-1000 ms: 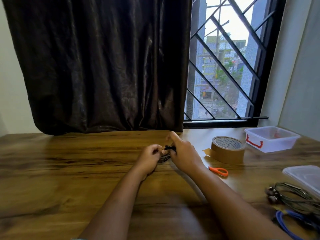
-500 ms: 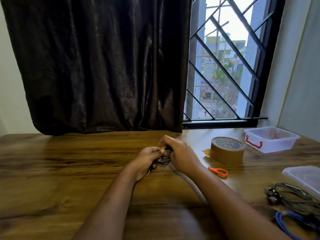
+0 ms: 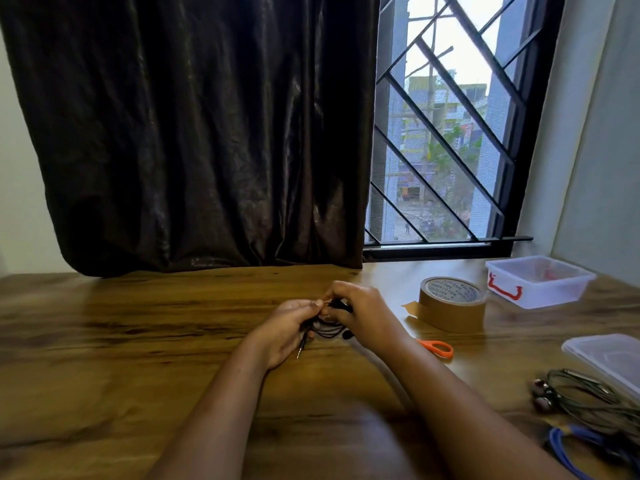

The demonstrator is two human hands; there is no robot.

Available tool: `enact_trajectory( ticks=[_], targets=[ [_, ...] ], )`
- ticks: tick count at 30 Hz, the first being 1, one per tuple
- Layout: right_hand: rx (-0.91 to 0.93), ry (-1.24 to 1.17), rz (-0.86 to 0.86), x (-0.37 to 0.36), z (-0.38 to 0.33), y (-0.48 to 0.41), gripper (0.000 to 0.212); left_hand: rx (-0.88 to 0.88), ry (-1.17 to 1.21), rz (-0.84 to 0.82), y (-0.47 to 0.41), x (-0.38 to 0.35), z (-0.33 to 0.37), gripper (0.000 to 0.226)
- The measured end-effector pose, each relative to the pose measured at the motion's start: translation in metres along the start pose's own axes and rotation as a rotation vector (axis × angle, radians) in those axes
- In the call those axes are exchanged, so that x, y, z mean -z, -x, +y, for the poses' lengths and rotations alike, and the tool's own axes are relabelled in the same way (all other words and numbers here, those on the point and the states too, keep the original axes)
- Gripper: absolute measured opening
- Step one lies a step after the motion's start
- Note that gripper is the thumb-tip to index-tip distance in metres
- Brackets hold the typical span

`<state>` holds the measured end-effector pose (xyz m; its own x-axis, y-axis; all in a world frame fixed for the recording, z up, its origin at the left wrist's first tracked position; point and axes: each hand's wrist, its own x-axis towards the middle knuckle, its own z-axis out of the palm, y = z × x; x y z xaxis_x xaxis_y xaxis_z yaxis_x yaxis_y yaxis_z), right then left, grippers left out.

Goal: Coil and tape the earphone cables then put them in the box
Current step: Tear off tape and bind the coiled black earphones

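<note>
A thin black earphone cable (image 3: 327,330) is bunched in loose loops just below the centre of the frame, held slightly above the brown wooden worktop (image 3: 138,341) between both hands. The left hand (image 3: 285,329) has its grip curled round the bundle from the left, thumb and forefinger pinching the strands at the top. The right hand (image 3: 365,313) pinches the same strands from the right. The cable's metal jack plug (image 3: 300,349) hangs free under the left hand.

The loops look uneven. The coiling would likely go best with the left hand as a fixed anchor while the right feeds the slack round in equal turns and tucks the dangling plug in last. The bundle will probably spring open if released before it is taped.

Right of the hands stands a roll of brown packing tape (image 3: 450,304), with a loose tab sticking out on its left. Orange-handled scissors (image 3: 437,348) lie between that roll and the right forearm, partly hidden by the arm, so a reach for the tape must pass over them. Further right is the open clear plastic box (image 3: 540,284) with a red handle, and below it its clear lid (image 3: 606,355). In the lower right corner wait a tangled grey-green earphone cable (image 3: 588,400) and a blue cable (image 3: 568,448).
</note>
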<state>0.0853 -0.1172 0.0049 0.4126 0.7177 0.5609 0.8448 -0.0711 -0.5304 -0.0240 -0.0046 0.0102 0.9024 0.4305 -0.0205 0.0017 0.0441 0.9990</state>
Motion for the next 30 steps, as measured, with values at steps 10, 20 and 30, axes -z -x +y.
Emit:
enact_trajectory(
  ticks=[10, 20, 30],
  targets=[
    [-0.065, -0.07, 0.002, 0.003, 0.001, 0.005, 0.01, -0.025, -0.123, 0.014, -0.006, -0.001, -0.006, 0.033],
    [-0.222, -0.128, 0.086, 0.004, -0.009, 0.03, 0.013, -0.102, -0.27, -0.02, 0.006, -0.013, -0.003, 0.032],
    [-0.318, -0.207, 0.275, 0.026, -0.034, 0.081, 0.016, -0.162, -0.232, -0.117, 0.03, -0.051, -0.01, 0.031]
  ],
)
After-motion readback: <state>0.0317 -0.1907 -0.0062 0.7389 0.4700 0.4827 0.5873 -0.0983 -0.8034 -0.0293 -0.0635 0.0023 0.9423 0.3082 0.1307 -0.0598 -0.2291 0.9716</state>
